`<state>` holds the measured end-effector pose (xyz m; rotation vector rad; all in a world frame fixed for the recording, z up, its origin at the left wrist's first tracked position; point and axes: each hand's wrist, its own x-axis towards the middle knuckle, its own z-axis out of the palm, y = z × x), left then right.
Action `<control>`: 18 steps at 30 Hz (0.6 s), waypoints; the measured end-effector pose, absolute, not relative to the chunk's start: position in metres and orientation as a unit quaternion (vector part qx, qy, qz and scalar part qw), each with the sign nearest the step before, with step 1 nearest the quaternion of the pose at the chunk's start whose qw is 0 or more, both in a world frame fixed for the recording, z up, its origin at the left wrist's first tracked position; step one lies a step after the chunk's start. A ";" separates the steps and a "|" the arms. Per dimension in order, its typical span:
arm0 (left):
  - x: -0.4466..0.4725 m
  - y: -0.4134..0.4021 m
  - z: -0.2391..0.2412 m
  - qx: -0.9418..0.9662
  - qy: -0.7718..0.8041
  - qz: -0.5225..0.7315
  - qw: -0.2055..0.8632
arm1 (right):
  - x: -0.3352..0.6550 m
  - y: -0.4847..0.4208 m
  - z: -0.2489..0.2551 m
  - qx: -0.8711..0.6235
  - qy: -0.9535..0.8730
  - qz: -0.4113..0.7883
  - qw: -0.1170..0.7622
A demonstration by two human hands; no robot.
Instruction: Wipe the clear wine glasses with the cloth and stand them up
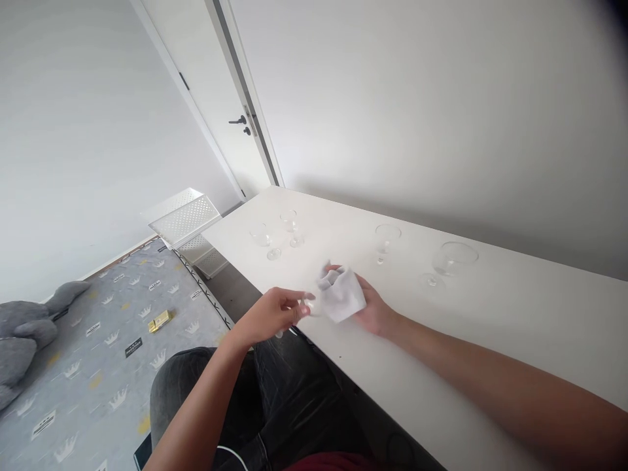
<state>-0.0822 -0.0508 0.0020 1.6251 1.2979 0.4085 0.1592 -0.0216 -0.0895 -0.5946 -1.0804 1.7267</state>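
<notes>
My left hand (287, 311) pinches the clear stem of a wine glass (313, 305) near the table's front edge. Around the bowl of that glass, mostly hidden, my right hand (373, 311) holds a crumpled white cloth (343, 297). Beyond my left hand stand two clear stemmed glasses, one nearer (261, 235) and one farther back (289, 221). Past my right hand are two more stemmed glasses, a middle one (388, 239) and a wider one to the right (456, 258).
The white table (466, 340) runs along the wall. White perforated racks (186, 219) stand off its left end. On the patterned mat (118, 366) lie a gold packet (160, 321) and a grey plush toy (24, 333). A white door (216, 85) is behind.
</notes>
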 end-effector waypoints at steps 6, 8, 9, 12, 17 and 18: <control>-0.081 -0.048 0.014 0.720 0.490 0.066 0.486 | 0.157 -0.032 -0.085 -0.154 -0.592 0.679 0.406; -0.077 -0.049 0.012 0.757 0.504 0.069 0.409 | 0.155 -0.033 -0.092 -0.181 -0.630 0.627 0.422; -0.074 -0.050 0.009 0.778 0.513 0.075 0.355 | 0.154 -0.034 -0.096 -0.206 -0.642 0.598 0.434; -0.068 -0.055 -0.003 0.835 0.505 0.092 0.199 | 0.153 -0.033 -0.099 -0.279 -0.632 0.551 0.468; -0.071 -0.059 -0.016 0.905 0.412 0.099 0.025 | 0.155 -0.025 -0.087 -0.206 -0.499 0.746 0.390; -0.074 -0.059 -0.017 0.912 0.396 0.102 0.008 | 0.155 -0.025 -0.086 -0.193 -0.477 0.776 0.365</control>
